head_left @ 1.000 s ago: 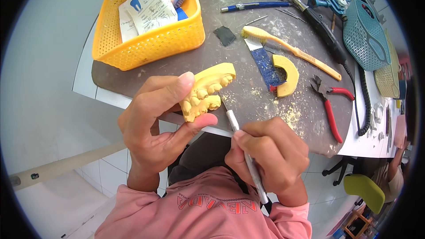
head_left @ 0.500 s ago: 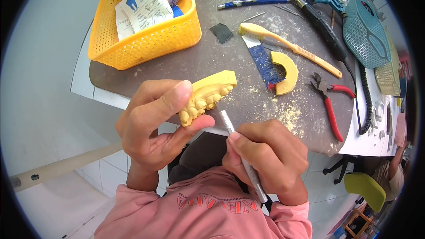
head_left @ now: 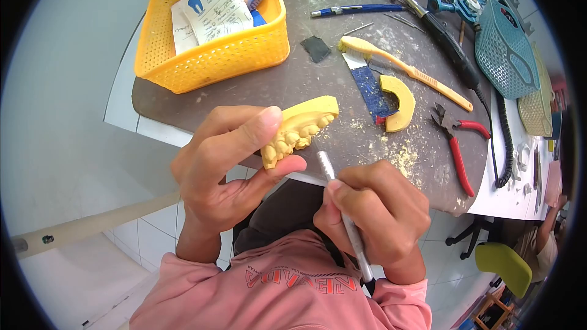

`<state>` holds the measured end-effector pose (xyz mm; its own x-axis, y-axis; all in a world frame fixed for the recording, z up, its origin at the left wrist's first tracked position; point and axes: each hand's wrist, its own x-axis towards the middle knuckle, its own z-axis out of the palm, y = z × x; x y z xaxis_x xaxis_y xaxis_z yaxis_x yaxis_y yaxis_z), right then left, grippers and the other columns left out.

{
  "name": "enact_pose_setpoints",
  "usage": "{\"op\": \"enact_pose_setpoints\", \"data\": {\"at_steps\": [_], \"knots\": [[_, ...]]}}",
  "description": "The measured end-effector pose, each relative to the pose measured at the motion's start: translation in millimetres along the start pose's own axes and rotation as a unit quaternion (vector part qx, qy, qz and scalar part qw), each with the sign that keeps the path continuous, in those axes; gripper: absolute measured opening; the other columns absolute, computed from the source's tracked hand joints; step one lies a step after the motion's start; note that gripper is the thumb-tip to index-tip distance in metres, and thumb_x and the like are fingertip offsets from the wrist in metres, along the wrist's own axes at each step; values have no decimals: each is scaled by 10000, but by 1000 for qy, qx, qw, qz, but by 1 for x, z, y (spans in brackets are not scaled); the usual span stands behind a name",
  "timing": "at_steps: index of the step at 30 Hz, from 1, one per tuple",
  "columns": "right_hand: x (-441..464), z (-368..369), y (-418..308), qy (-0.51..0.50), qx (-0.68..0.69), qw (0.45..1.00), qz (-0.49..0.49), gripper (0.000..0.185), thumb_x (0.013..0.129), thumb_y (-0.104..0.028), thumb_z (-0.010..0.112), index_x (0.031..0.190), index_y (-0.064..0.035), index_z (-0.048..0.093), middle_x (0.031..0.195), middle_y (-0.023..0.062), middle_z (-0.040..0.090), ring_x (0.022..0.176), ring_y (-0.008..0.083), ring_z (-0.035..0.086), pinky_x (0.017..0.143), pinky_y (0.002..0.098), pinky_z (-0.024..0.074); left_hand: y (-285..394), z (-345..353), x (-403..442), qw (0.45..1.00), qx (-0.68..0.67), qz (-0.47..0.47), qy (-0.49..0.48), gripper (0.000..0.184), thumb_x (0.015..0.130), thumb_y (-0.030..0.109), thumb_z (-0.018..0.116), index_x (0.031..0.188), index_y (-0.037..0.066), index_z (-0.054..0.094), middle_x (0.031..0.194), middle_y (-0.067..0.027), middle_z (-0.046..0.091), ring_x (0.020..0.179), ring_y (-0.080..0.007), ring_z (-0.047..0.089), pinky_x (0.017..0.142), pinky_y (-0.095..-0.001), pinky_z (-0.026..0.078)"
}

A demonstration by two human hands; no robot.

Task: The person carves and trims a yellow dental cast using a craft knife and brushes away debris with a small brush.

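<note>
Between thumb and fingers, my left hand (head_left: 229, 159) grips a yellow plaster dental model (head_left: 299, 127), its row of teeth turned down toward me. My right hand (head_left: 379, 214) is closed around a silver craft knife (head_left: 327, 165) with a knurled collar, held like a pen. The knife points up at the model's teeth; its thin blade is hard to make out, and a small gap seems to separate it from the plaster. Behind the hands, a second yellow plaster arch (head_left: 400, 104) lies on the brown work surface beside a strip of blue paper (head_left: 368, 88).
A yellow basket (head_left: 214, 55) with papers stands at the back left. Toward the right lie a toothbrush (head_left: 422, 76), red-handled cutters (head_left: 455, 150) and a black rotary handpiece (head_left: 449, 46) with a coiled cord. Yellow crumbs (head_left: 400, 156) dot the surface. Another person's arm (head_left: 547, 226) shows at far right.
The knife has drawn back from the model's teeth, down and to the right. My left hand and the model sit slightly further right in view, as the whole scene has shifted a little.
</note>
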<state>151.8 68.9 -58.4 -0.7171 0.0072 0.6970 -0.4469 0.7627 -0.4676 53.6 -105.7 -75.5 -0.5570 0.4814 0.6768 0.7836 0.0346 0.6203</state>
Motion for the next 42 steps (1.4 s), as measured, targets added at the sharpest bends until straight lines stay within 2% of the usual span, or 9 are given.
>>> {"op": "enact_pose_setpoints", "data": {"at_steps": [2, 3, 5, 11, 13, 23, 28, 38, 42], "knots": [[0, 0, -1, -11, -11, 1000, 3, 219, 584, 27, 748, 749, -7, 607, 714, 80, 584, 544, 180, 563, 456, 282, 453, -2, 3, 0, 1000, 0, 2, 1, 648, 706, 55, 869, 1246, 16, 513, 1117, -155, 592, 961, -190, 645, 805, -282, 578], [-1, 0, -2, 0, -3, 1000, 24, 218, 592, 40, 746, 759, -7, 614, 722, 83, 595, 557, 185, 579, 464, 282, 464, -5, 8, 2, 999, -11, 16, 43, 585, 706, 67, 871, 1204, 11, 569, 1042, -155, 631, 857, -182, 655, 703, -270, 567], [-2, 0, -5, 11, 5, 999, 45, 218, 600, 53, 745, 769, -6, 621, 730, 85, 607, 570, 191, 595, 472, 283, 475, -6, 10, 3, 996, -23, 30, 86, 525, 705, 79, 873, 1162, 5, 625, 967, -155, 670, 752, -174, 664, 601, -258, 556], [-6, 0, -4, 17, 41, 998, 45, 269, 604, 37, 771, 848, 3, 663, 782, 93, 650, 594, 197, 621, 489, 275, 495, -5, 9, 2, 995, -16, 59, 78, 516, 707, 59, 870, 1162, 19, 631, 974, -159, 669, 719, -158, 645, 597, -250, 533], [-5, 0, -2, 10, 35, 999, 24, 293, 588, 22, 779, 860, 5, 671, 776, 89, 645, 594, 194, 619, 487, 274, 492, -1, 3, -1, 999, 13, 33, 8, 639, 712, 84, 872, 1247, 43, 527, 1041, -151, 616, 897, -188, 619, 739, -272, 548], [-2, 0, -1, -14, -19, 1000, 4, 267, 583, 39, 764, 826, 11, 660, 735, 84, 620, 574, 193, 604, 467, 276, 475, -1, 2, -1, 999, 32, 43, 2, 656, 705, 98, 879, 1253, 44, 522, 1026, -151, 624, 886, -188, 616, 729, -268, 540], [-8, 3, -3, 45, 13, 998, 34, 227, 618, 43, 772, 798, 3, 641, 746, 81, 632, 555, 186, 590, 455, 273, 463, 2, 3, -3, 999, 9, -16, 30, 667, 698, 66, 877, 1247, 1, 504, 1061, -147, 613, 929, -196, 649, 783, -281, 565], [-7, 7, 2, 31, 8, 999, -9, 250, 603, 28, 759, 828, 14, 651, 750, 82, 629, 546, 172, 577, 446, 268, 457, 3, 5, 2, 996, -39, -70, 31, 677, 676, 60, 883, 1231, -21, 502, 1051, -140, 609, 925, -212, 676, 789, -299, 593], [-7, 7, 4, 19, 8, 999, -25, 254, 612, -23, 765, 835, 18, 648, 765, 93, 626, 560, 168, 581, 451, 262, 457, 5, 5, 2, 996, -36, -80, 35, 694, 663, 92, 892, 1226, -27, 504, 1047, -136, 611, 919, -213, 676, 787, -299, 593]]}}
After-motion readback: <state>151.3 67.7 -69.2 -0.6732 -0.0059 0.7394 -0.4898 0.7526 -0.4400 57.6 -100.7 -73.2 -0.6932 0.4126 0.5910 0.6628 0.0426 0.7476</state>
